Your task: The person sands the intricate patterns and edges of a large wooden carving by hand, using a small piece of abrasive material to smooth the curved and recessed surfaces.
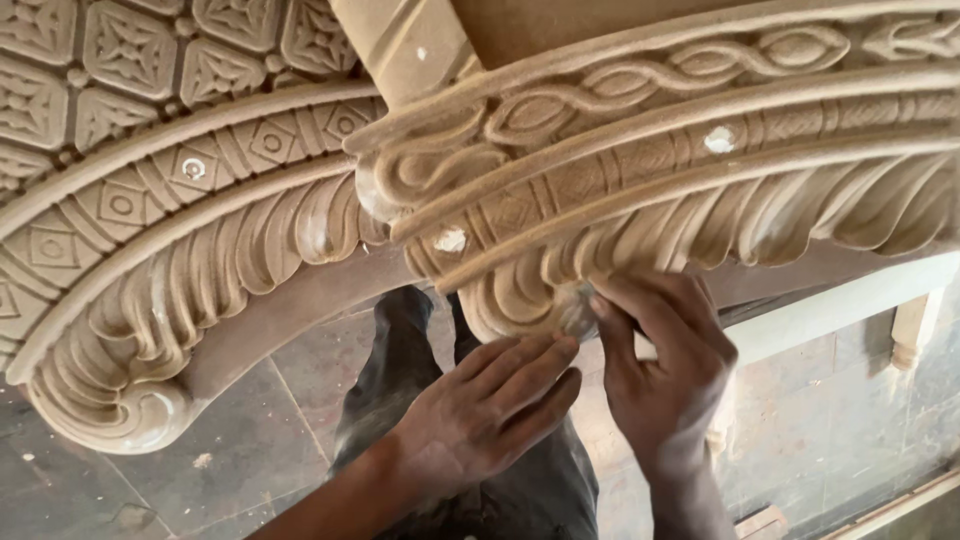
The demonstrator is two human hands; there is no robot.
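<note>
Left hand (490, 405) flat, fingers extended; right hand (665, 360) fingers pinched.

We see a tan carved panel (600, 150) with braid, diamond and leaf patterns, white filler spots (720, 140) on it, above a grey tiled floor (250, 430).

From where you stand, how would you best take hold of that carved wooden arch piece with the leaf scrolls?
Probably by the carved arch piece's plain lower edge, coming from below with both hands. The curled leaf tips and ridges look delicate. The left hand rests below the edge, and the right hand fingers press something small and pale at a scroll.
</note>
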